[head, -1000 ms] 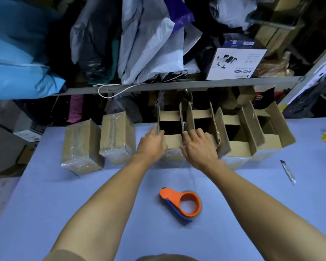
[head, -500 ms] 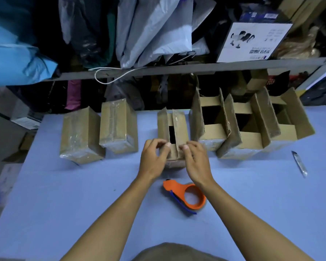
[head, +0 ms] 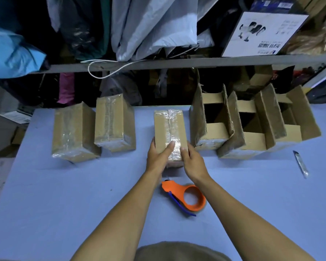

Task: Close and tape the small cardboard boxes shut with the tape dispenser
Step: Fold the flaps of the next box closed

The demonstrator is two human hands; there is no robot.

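Observation:
A small cardboard box stands in the middle of the blue table with its top flaps folded down and meeting along the centre. My left hand grips its near left corner, thumb pressed on the top. My right hand holds the near right corner. The orange tape dispenser lies on the table just below my hands, untouched. Two closed, taped boxes stand to the left. Three boxes with open flaps stand to the right.
A utility knife lies near the right edge. A grey shelf edge runs behind the table, holding plastic bags and a white printed carton. Dark clutter fills the space under the shelf.
The box moved toward me out of the row of open boxes. Its side flaps have gone from upright to folded flat, and both hands now hold its near end.

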